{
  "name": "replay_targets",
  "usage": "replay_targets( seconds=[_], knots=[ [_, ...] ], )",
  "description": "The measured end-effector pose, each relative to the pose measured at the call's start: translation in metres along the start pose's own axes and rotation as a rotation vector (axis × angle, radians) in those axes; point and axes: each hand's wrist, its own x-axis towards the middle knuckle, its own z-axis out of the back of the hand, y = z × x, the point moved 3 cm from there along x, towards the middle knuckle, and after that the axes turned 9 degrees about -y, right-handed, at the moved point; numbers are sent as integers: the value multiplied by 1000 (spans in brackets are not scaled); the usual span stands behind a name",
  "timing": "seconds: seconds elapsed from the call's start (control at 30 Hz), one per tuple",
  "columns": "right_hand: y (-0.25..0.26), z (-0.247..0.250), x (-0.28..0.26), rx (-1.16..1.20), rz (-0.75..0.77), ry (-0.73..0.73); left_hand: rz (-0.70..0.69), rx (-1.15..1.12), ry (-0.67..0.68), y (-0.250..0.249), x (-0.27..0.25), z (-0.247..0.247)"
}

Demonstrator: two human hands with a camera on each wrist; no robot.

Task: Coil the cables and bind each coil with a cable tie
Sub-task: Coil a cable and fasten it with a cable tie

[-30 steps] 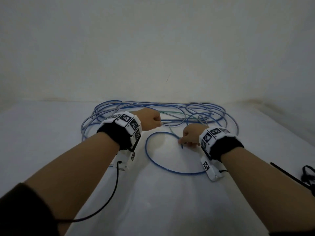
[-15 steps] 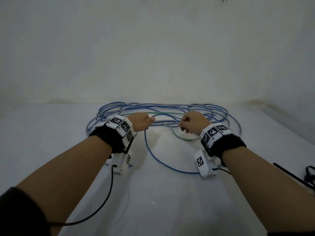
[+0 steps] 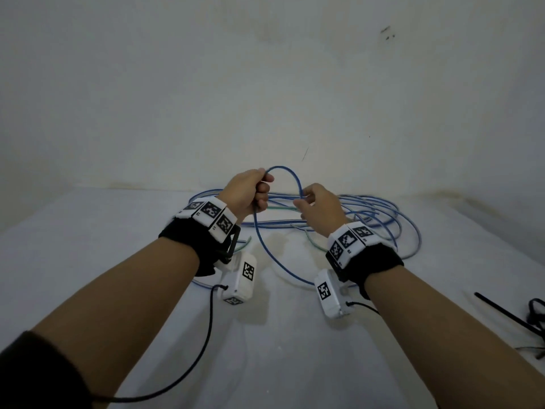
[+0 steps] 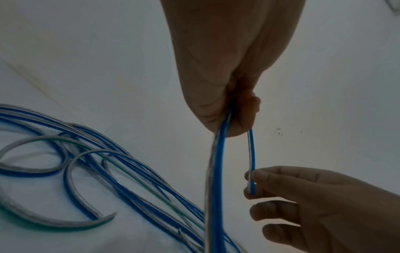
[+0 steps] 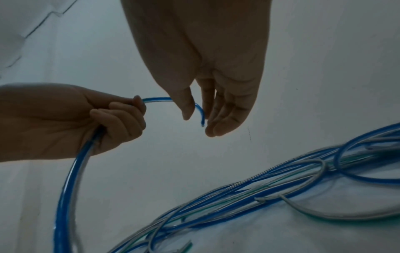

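My left hand (image 3: 262,191) is raised above the table, fist curled round a blue cable (image 3: 287,170). The cable arcs out of the fist to my right hand (image 3: 301,202), which pinches its free end between thumb and fingers. Below the fist the same cable hangs in a long loop (image 3: 267,255) down to the table. In the left wrist view the blue cable (image 4: 216,162) runs out of my fist and the right hand's fingertips (image 4: 252,184) hold the short end. In the right wrist view the cable end (image 5: 201,116) sits between thumb and fingers.
A tangled pile of blue cables (image 3: 383,219) with a green cable (image 3: 280,207) among them lies on the white table (image 3: 88,261) against the wall. Black cable ties (image 3: 501,311) lie at the right edge. Black wrist-camera leads trail toward me.
Both hands have lifted off the table with the blue cable. The cable's end now arcs from my left fist to my right hand, and the loop hangs below.
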Motion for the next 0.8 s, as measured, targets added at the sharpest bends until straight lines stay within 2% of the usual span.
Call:
replay_targets(
  seconds=[0.17,0.4,0.47,0.67,0.8],
  knots=[
    [9,0,-6,181,-78,10,-84,55,81,-3,-11,-2],
    [26,-7,-15,332,-168,184,48,-101,169,1,-12,5],
    [32,-9,-18,361,-185,213,39,-119,198,3,-12,3],
    [42,-15,-28,407,-179,322,-211,143,67,3,-9,8],
    [45,-12,-34,549,-307,337,-307,181,-108,7,-1,23]
  ],
)
